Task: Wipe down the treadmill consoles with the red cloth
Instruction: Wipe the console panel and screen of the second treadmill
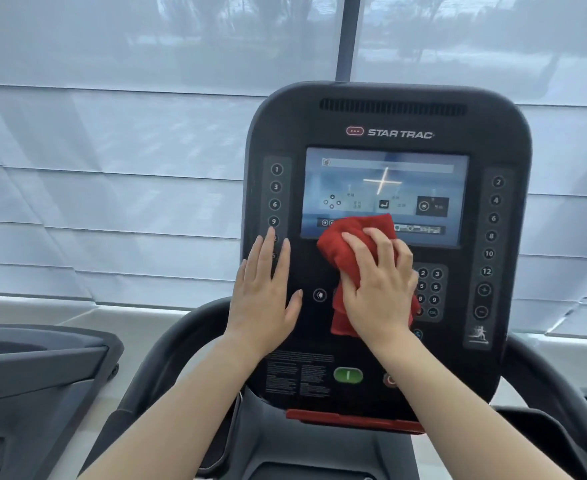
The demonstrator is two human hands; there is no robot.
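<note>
A black Star Trac treadmill console [385,119] fills the middle of the view, with a lit touchscreen [382,181] and number buttons down both sides. My right hand [378,285] presses a bunched red cloth [347,237] against the console, over the screen's lower edge and the panel beneath it. My left hand [264,296] lies flat with fingers spread on the console's left side, covering some of the left column of buttons. It holds nothing.
A green start button [348,375] and a red strip [350,420] sit at the console's base. Black handrails [167,344] curve out on both sides. Part of a neighbouring grey treadmill [39,368] shows at lower left. White blinds [112,168] cover the window behind.
</note>
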